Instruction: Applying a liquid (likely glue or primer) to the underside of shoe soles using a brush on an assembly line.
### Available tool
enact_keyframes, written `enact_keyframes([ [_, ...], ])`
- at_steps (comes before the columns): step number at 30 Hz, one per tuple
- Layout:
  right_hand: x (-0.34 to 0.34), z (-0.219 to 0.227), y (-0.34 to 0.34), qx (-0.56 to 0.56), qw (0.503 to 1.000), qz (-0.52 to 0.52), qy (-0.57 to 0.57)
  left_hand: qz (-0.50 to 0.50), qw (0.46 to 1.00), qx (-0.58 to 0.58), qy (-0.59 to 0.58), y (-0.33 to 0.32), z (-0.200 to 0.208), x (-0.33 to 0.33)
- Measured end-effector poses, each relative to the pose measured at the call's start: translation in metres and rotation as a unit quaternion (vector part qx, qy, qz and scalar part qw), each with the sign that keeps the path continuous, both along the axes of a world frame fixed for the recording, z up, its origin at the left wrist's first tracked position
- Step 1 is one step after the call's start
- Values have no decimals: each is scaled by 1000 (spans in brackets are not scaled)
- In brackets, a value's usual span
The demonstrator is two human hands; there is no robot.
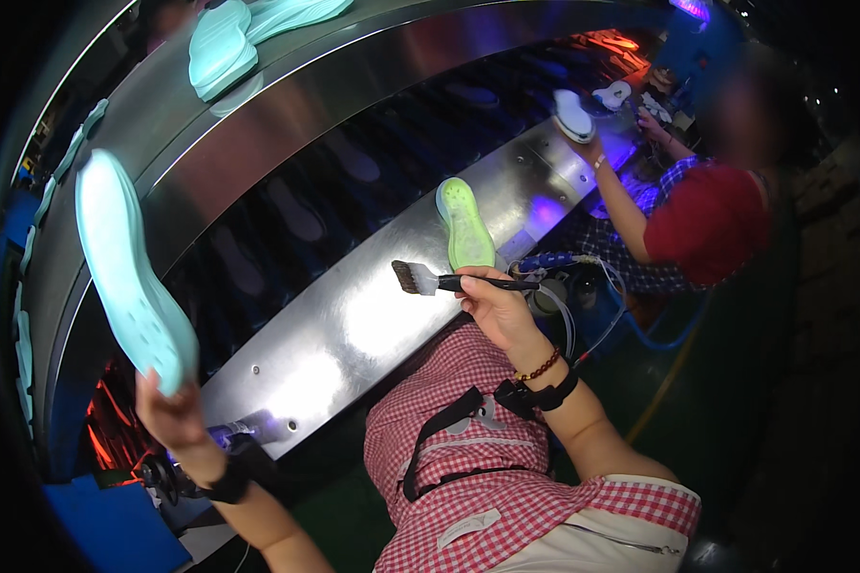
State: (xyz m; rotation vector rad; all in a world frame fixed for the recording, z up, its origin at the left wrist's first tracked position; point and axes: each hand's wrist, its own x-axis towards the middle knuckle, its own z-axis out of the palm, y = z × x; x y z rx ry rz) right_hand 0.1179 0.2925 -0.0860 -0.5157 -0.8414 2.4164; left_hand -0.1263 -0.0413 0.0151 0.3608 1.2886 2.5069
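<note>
My left hand (172, 417) grips the lower end of a pale turquoise shoe sole (129, 263), raised upright at the left in front of the curved conveyor. A flat paint brush (430, 279) with brown bristles and a black handle is pinched in my right hand (497, 310), its bristles pointing left over the metal bench. Just beyond that hand, a yellow-green shoe sole (464, 224) lies on the bench; its lower end is partly hidden by my fingers. Whether my right hand touches that sole I cannot tell.
The shiny metal bench (354, 329) runs diagonally ahead of me. Behind it curves a conveyor belt (153, 119) bearing turquoise soles (222, 57). A co-worker in a red top (707, 224) holds a white sole (573, 116) at the right. Cables (602, 272) hang beside the bench.
</note>
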Motion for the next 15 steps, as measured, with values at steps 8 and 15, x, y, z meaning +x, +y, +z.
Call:
enact_keyframes([
  [8,-20,7,-28,26,996,85,-25,-272,940,18,-203,54,-123,106],
  [15,-51,11,-59,167,963,205,-45,-310,888,196,-276,106,-106,143],
])
